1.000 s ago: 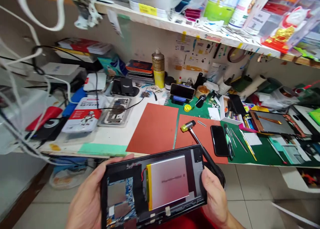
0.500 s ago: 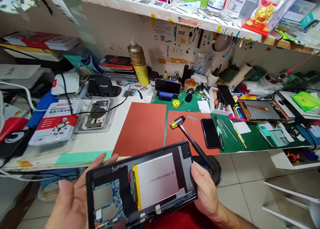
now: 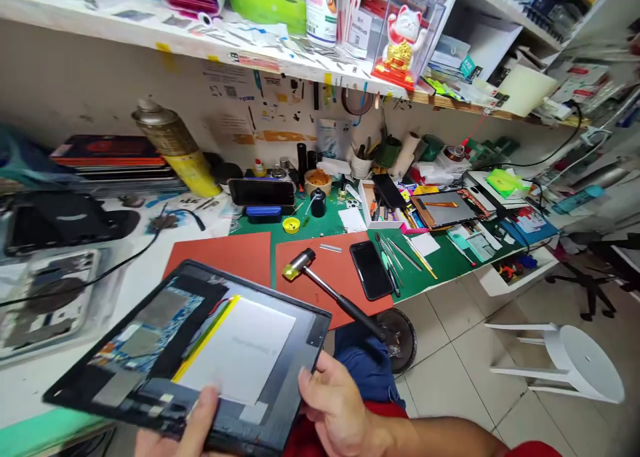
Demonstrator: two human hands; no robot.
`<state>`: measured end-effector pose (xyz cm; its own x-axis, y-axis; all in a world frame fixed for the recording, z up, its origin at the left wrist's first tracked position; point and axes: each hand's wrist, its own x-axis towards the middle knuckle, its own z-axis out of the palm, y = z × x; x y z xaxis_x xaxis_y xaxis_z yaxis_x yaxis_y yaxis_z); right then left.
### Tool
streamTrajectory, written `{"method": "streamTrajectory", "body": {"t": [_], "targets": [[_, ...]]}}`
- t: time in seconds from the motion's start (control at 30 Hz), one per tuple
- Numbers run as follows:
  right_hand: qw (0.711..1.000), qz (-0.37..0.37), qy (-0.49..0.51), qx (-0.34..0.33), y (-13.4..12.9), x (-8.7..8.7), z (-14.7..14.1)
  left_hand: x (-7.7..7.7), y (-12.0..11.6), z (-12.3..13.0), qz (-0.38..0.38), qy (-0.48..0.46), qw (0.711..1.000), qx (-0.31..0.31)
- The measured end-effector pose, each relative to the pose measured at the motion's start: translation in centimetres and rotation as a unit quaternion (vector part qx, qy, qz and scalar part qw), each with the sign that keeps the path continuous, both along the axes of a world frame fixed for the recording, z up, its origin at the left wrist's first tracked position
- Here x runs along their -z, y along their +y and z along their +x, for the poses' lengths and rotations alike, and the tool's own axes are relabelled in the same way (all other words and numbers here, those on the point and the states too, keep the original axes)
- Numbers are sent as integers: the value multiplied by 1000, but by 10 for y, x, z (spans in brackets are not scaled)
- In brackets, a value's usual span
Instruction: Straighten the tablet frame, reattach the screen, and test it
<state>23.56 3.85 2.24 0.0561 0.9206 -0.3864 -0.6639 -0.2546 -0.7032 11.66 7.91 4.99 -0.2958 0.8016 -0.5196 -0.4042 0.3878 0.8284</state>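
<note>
Over the table (image 3: 120, 264), the tablet (image 3: 283, 308) has turned, seemingly steadier with left hand (image 3: 200, 420) now gripping its lower edge, right hand (image 3: 337, 400) its right end.

Both hands (image 3: 333, 400) grip opened tablet (image 3: 200, 350) | hammer (image 3: 333, 292) on orange mat (image 3: 350, 264)

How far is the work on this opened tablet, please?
Looks done: the tablet is open, with battery and board exposed.
In hand: left hand and right hand hold it.
Left, as far as I can judge: closing it, since its inside is uncovered. Whether any repair remains, I cannot tell.
</note>
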Motion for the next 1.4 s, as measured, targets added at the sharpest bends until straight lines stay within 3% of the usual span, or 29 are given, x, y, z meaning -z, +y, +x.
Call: {"method": "streamTrajectory", "body": {"t": [0.1,0.2,0.3,0.4,0.5,0.77,1.0,1.2,1.4], "targets": [[1000,4,-7,-2,-11,-5,31,0,0,-1,-1,-16,1000,-13],[999,-22,-30,15,-11,0,64,5,-5,-11,27,-28,999,18],[993,-28,-75,-90,-4,5,80,9,-10,-18,37,-11,995,87],[980,-29,-112,-163,-3,3,81,10,-16,-22,44,-2,987,154],[980,-42,-127,-150,-6,1,75,12,-21,-24,56,-5,981,183],[982,-58,-119,-135,-15,6,65,18,-25,-31,61,1,980,191],[985,-84,-98,-117,-16,0,59,12,-23,-34,72,-10,976,206],[985,-85,-84,-123,-17,8,62,7,-22,-36,101,-173,968,150],[985,-93,-99,-109,-19,6,61,13,-23,-37,117,-170,970,130]]}}
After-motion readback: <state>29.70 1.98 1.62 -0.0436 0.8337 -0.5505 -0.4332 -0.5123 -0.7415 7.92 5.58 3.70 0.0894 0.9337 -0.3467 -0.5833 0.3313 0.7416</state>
